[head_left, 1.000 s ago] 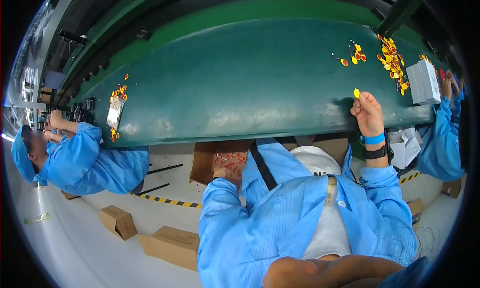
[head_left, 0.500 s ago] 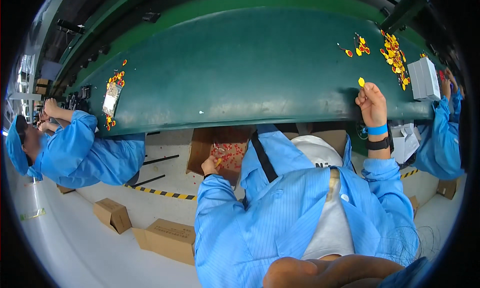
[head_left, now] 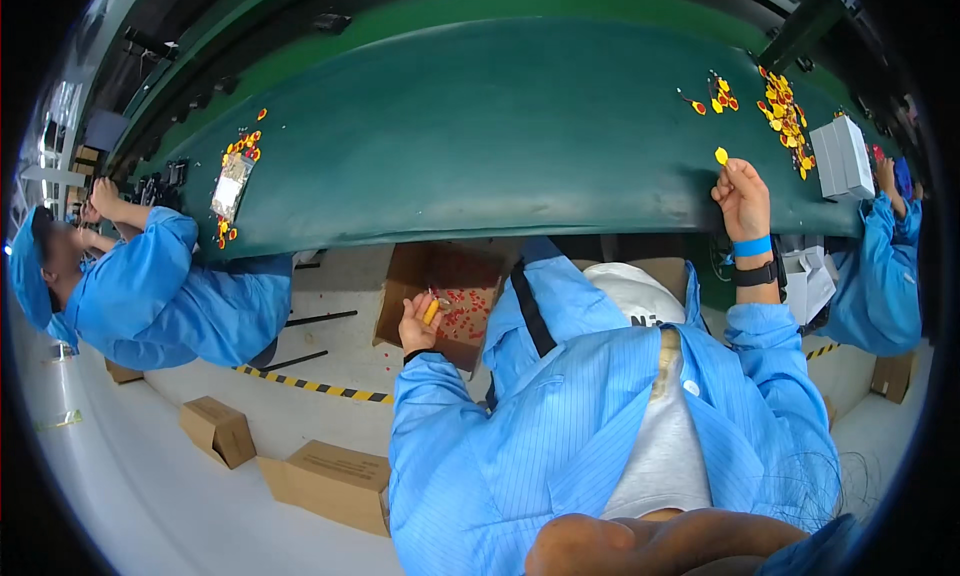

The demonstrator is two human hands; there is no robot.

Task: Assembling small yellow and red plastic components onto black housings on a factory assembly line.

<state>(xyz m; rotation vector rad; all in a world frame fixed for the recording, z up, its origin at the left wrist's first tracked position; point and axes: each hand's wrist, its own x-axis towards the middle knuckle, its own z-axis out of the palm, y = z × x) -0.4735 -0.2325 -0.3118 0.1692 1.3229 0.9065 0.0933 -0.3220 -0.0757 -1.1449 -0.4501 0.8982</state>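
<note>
My right hand (head_left: 742, 204), with a blue band and a dark strap at the wrist, reaches over the green work surface (head_left: 470, 136). Between its thumb and fingertips it pinches a small flat yellow piece (head_left: 722, 156). Below the table edge, my left hand (head_left: 415, 328) is turned partly palm up and holds a small yellow-orange piece (head_left: 431, 311) against its fingers. Under that hand stands an open cardboard box (head_left: 393, 306) with many small red bits (head_left: 465, 316) scattered inside. Beyond my right hand lies a small group of yellow and red pieces (head_left: 722, 94).
A larger pile of yellow and red pieces (head_left: 787, 121) lies at right, beside a white box (head_left: 842, 158). At left, a clear bag (head_left: 231, 187) rests among similar pieces. Co-workers in blue sit at left (head_left: 150, 286) and right (head_left: 872, 276). Cardboard boxes (head_left: 325, 484) stand on the floor.
My left hand has risen slightly and turned, so the yellow-orange piece shows more fully. My right hand keeps its pinch on the yellow piece, nearly in the same place. The view has shifted slightly.
</note>
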